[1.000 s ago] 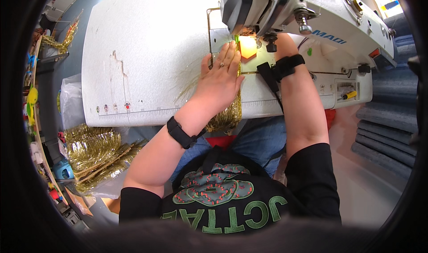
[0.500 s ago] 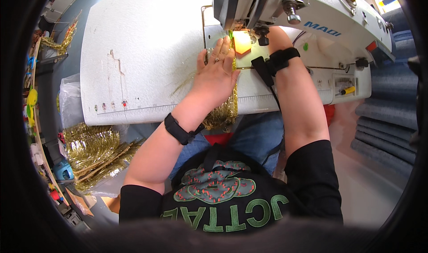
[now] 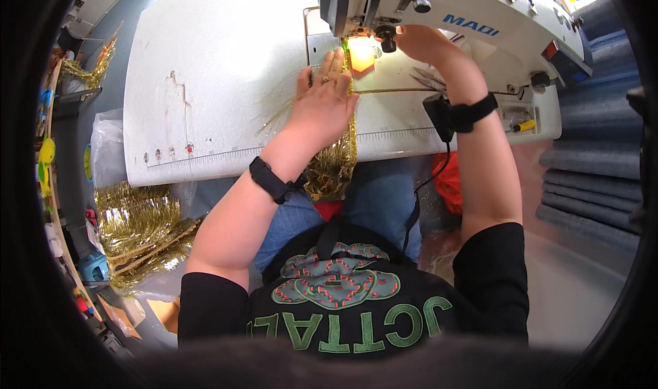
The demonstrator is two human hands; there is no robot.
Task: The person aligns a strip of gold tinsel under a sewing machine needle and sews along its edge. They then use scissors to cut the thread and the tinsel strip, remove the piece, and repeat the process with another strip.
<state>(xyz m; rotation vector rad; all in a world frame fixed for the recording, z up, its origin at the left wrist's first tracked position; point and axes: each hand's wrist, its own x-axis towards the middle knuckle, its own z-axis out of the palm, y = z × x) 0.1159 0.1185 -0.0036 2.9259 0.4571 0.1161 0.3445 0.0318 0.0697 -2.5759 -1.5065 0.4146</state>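
My left hand (image 3: 324, 104) lies flat with fingers extended on a strip of gold tinsel fringe (image 3: 331, 169), which runs toward the needle area of the white sewing machine (image 3: 480, 5) and hangs over the table's front edge. An orange-yellow piece (image 3: 361, 60) glows under the machine's light. My right hand (image 3: 428, 46) is beside the needle area, right of a black knob, with fingers bent together and partly hidden; what they hold, if anything, I cannot make out. Metal scissors (image 3: 428, 82) lie just left of my right forearm.
The white machine table (image 3: 192, 60) spans the middle, with a yellow-handled tool (image 3: 524, 126) at its right. Bundled gold tinsel (image 3: 137, 224) lies below its left end. A red bag (image 3: 449, 187) is below the front edge; folded grey-blue fabric (image 3: 589, 190) is stacked at the right.
My right hand and forearm have moved rightward and upward, uncovering the scissors. My left hand has shifted slightly up and left in the picture, as have the machine and table.
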